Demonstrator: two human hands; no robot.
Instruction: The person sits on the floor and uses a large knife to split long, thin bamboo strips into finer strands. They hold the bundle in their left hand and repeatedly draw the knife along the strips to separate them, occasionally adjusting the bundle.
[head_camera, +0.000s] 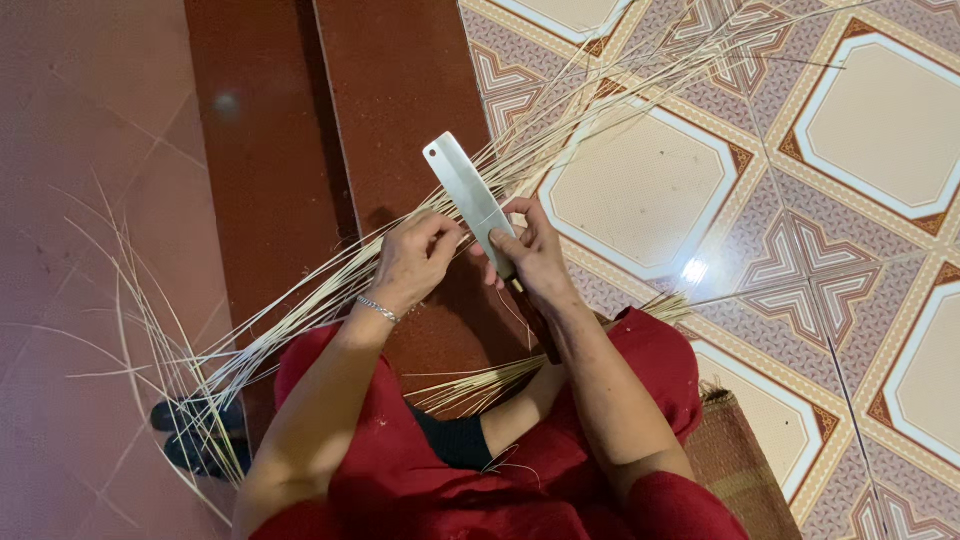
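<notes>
Head view, looking down:

- Right hand (533, 252): closed around the grip of a knife (468, 196), thumb laid along the flat of the blade; the brown handle end shows below the wrist.
- Knife: broad, pale rectangular blade with a small hole near its far corner, pointing up and to the left, away from the body, across the strips.
- Left hand (413, 258): fingers curled shut on thin pale strips (300, 315), pinching them just beside the blade; a silver bracelet (378, 308) sits on that wrist.
- Pale strips: long, thin, straw-coloured slivers running diagonally from lower left to upper right, passing under both hands; loose ends fan out over the floor at the left and over the patterned tiles at the upper right.
- Second bunch of strips (480, 383): shorter, lying across the lap between the forearms.
- Red garment (400, 470): covers the lap and knees at the bottom of the frame.
- Dark red step (400, 90): smooth slab directly beneath the hands.
- Patterned tile floor (850, 130): cream octagons with brown and grey borders, to the right.
- Plain reddish floor (90, 120): to the left.
- Woven mat (735, 460): brown, at the person's right side.
- Dark footwear (195, 435): lower left, partly under the strips.
</notes>
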